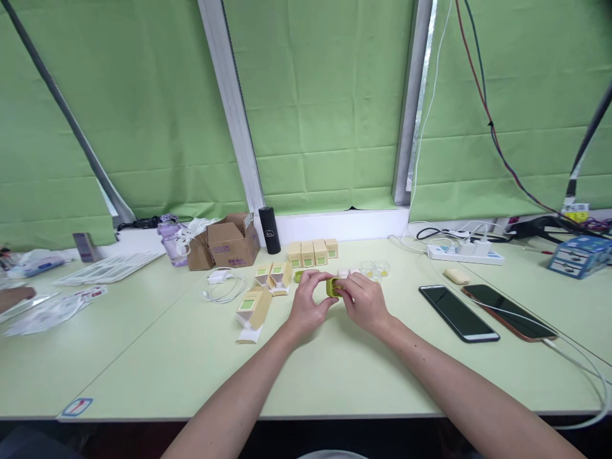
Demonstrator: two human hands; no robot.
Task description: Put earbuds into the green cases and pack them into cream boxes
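Both my hands meet over the middle of the pale green table (191, 357), pinching a small green case (332, 287) between them. My left hand (308, 305) grips its left side with curled fingers. My right hand (364, 299) holds its right side, fingertips closed on it. Just behind the hands stands a row of small tan boxes (313, 252) with green labels. Opened tan boxes (273, 276) lie to the left, and another opened box (253, 310) lies nearer me. Small clear plastic pieces (375, 269) sit behind my right hand.
A brown carton (232, 242), a black cylinder (270, 230) and a white cable (222, 285) stand at the back left. Two phones (458, 312) (509, 311) lie at right, beside a power strip (466, 254). Another person's hand (14, 296) shows at the far left edge.
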